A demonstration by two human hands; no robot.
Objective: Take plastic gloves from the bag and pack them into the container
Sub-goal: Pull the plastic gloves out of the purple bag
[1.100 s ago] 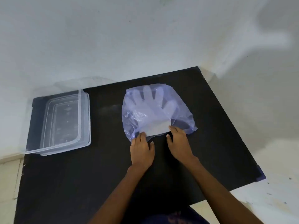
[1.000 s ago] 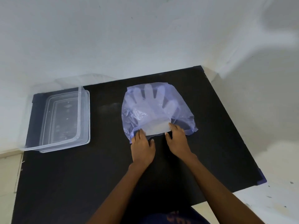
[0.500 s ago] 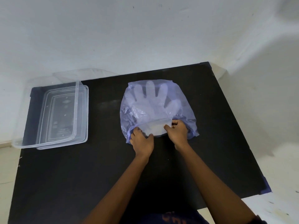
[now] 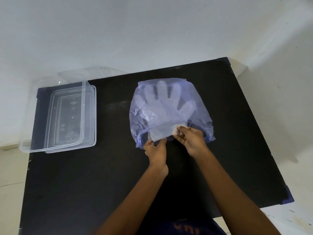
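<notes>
At the bag point(image 4: 171, 106) mouth, both hands pinch the gloves' point(image 4: 162, 114) cuffs.

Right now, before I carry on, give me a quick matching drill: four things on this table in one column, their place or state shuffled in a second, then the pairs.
Column one:
1. bag
2. gloves
3. container
4. left hand

Column two:
A. clear, at the table's left end
B. translucent blue, flat at mid-table
C. at the bag's near left edge
D. stacked inside the bag, cuffs at its mouth

Pairs: 1-B, 2-D, 3-A, 4-C
</notes>
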